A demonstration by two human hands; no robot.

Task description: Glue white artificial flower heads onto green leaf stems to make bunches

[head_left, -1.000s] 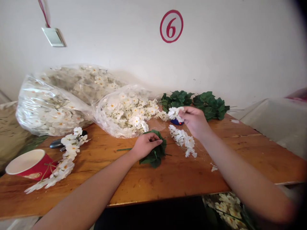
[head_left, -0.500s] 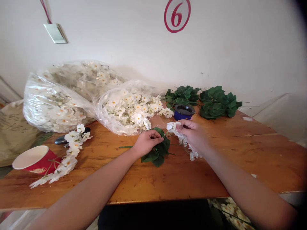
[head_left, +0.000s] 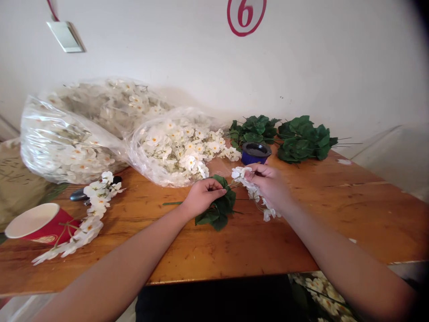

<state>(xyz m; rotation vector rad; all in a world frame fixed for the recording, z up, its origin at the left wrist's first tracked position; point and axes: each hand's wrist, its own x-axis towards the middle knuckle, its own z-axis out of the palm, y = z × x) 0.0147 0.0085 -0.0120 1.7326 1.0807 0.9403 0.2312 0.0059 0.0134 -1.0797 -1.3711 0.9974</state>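
Note:
Over the middle of the table, my left hand (head_left: 203, 196) is closed with thumb and fingertips on a bunch of artificial green leaves (head_left: 219, 210). A thin green stem sticks out to the left behind that wrist. My right hand (head_left: 266, 181) pinches a white artificial flower spray (head_left: 254, 193) beside the leaves, its blossoms hanging below the fingers. Between the two hands the thin flower stem meets the top of the leaves; how they join is hidden by my left fingertips.
Plastic bags of white flowers (head_left: 77, 134) lie at the back left. A red paper cup (head_left: 43, 226) rests on its side near another flower spray (head_left: 90, 221). Behind my right hand are a dark blue round container (head_left: 255, 154) and green leaf bunches (head_left: 303, 139).
The view has tilted down and shifted slightly, so the scene sits a little differently. Both hands keep their grips, with almost no movement between them.

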